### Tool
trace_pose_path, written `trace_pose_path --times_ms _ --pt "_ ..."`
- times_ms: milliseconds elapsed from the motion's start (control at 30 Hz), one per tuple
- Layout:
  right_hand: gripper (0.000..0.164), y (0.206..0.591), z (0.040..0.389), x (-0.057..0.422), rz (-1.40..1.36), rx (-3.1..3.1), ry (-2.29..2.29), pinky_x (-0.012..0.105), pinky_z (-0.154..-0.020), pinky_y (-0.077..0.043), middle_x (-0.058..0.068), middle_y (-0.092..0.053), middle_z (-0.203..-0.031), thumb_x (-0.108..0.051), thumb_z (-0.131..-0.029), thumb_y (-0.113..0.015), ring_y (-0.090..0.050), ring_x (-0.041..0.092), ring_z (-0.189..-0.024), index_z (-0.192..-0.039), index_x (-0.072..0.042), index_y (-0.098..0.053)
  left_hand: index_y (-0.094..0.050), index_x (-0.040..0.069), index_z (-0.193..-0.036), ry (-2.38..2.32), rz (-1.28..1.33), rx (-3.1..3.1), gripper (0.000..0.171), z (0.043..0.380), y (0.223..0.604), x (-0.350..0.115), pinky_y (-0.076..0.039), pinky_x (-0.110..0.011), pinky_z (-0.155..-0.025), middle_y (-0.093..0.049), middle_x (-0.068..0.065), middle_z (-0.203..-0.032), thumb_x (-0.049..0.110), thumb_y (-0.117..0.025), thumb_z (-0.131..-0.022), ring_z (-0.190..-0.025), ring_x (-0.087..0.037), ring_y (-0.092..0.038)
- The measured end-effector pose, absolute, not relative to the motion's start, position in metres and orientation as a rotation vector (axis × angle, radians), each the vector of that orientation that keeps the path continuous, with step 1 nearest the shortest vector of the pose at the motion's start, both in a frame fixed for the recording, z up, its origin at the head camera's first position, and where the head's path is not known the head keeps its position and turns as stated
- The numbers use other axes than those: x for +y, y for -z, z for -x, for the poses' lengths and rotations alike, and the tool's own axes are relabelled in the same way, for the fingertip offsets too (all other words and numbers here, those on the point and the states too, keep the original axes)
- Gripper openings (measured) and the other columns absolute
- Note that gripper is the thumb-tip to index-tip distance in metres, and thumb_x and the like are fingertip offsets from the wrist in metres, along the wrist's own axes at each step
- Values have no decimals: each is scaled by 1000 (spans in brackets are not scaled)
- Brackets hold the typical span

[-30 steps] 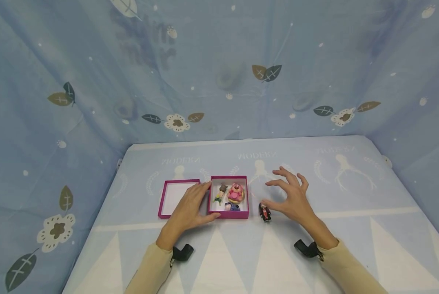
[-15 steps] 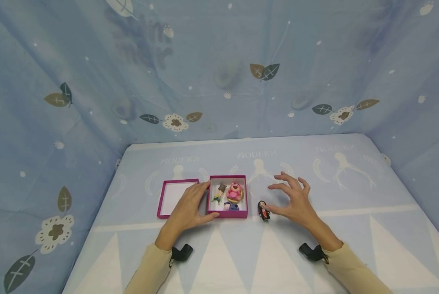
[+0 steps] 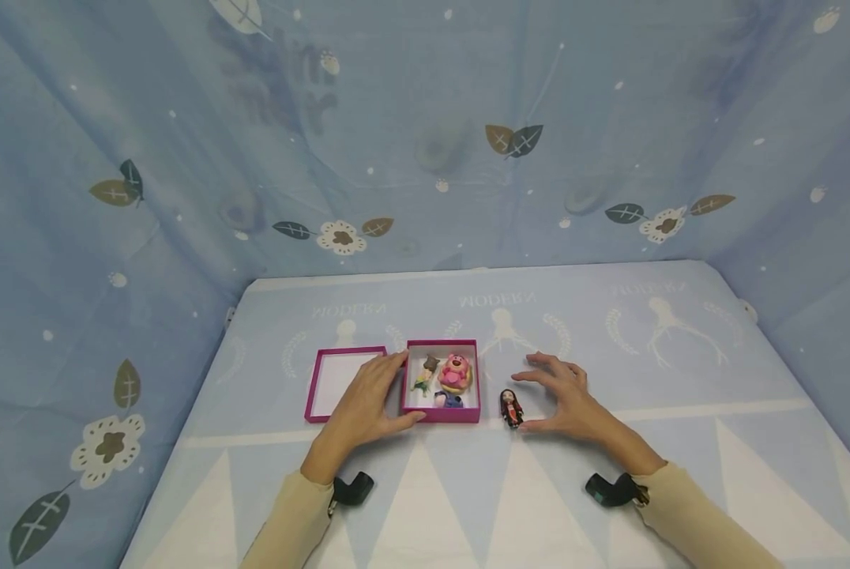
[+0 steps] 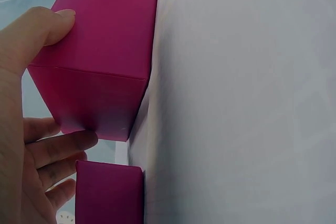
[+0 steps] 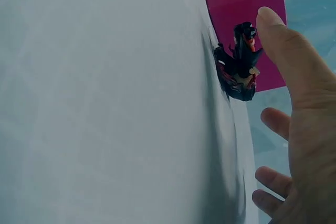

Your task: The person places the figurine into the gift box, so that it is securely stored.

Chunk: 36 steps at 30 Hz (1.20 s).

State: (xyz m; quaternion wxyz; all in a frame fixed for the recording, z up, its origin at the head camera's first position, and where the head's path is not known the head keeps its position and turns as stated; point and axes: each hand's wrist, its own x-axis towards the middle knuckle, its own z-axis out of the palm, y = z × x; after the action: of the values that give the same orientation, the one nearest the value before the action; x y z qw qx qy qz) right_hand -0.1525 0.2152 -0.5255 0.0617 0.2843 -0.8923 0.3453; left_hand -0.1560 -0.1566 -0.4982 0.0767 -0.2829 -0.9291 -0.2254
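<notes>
A magenta box (image 3: 441, 416) with a white inside stands in the middle of the table, its top uncovered. My left hand (image 3: 362, 405) holds it at the left, thumb (image 4: 59, 27) on the front wall and fingertips against the left side. Inside lie a pink bear figurine (image 3: 456, 374), a figurine with a grey-brown top (image 3: 426, 374) and a blue one (image 3: 449, 400). Right of the box, a dark-haired figurine (image 3: 511, 408) in black and red lies on the table. Beside it my right hand (image 3: 567, 399) is spread, fingers apart, its thumb close to the figurine's feet.
The magenta-edged lid (image 3: 318, 383), white inside, lies left of the box, partly behind my left hand. Blue patterned fabric (image 3: 425, 197) rises behind the table and along both sides. The tabletop (image 3: 674, 340) has a pale printed cover.
The right hand has come lower, its thumb shifting from over the figurine's upper part to beside its feet. The figurine's head and face now show. The left hand stays on the box.
</notes>
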Motion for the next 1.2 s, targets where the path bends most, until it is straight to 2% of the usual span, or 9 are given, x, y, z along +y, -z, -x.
trace_pose_path --times_ms 167,367,500,833,1200 --pt "76 525 151 213 -865 -2777 -1033 66 -103 -13 22 -39 -147 -49 -61 -89 -32 44 -137 -128 -23 -63 -38 5 -149 663 845 -2783 99 155 498 -157 -33 -51 -116 -48 -10 -149 58 -75 -73 -137 -34 -45" --pt "65 527 151 212 -858 -2826 -994 65 -103 -13 21 -36 -150 -50 -65 -87 -29 44 -139 -123 -29 -67 -39 5 -148 661 844 -2778 99 155 497 -157 -34 -51 -116 -48 -10 -148 58 -75 -73 -136 -35 -45" --pt "65 526 151 210 -870 -2831 -1006 65 -104 -13 21 -35 -150 -50 -65 -87 -28 44 -139 -123 -29 -66 -39 6 -149 662 842 -2778 99 154 496 -157 -34 -51 -116 -48 -10 -149 58 -75 -73 -136 -35 -45" --pt "61 526 152 203 -883 -2804 -1070 64 -105 -13 17 -43 -145 -47 -64 -88 -30 39 -140 -118 -28 -68 -39 5 -148 665 854 -2758 99 156 499 -157 -34 -51 -115 -49 -11 -148 57 -76 -73 -135 -36 -46" --pt "62 522 154 202 -831 -2733 -1159 61 -103 -16 15 -46 -141 -38 -66 -89 -35 37 -137 -121 -25 -66 -39 5 -148 654 849 -2764 100 156 499 -156 -33 -49 -117 -50 -9 -147 59 -76 -73 -136 -32 -45"
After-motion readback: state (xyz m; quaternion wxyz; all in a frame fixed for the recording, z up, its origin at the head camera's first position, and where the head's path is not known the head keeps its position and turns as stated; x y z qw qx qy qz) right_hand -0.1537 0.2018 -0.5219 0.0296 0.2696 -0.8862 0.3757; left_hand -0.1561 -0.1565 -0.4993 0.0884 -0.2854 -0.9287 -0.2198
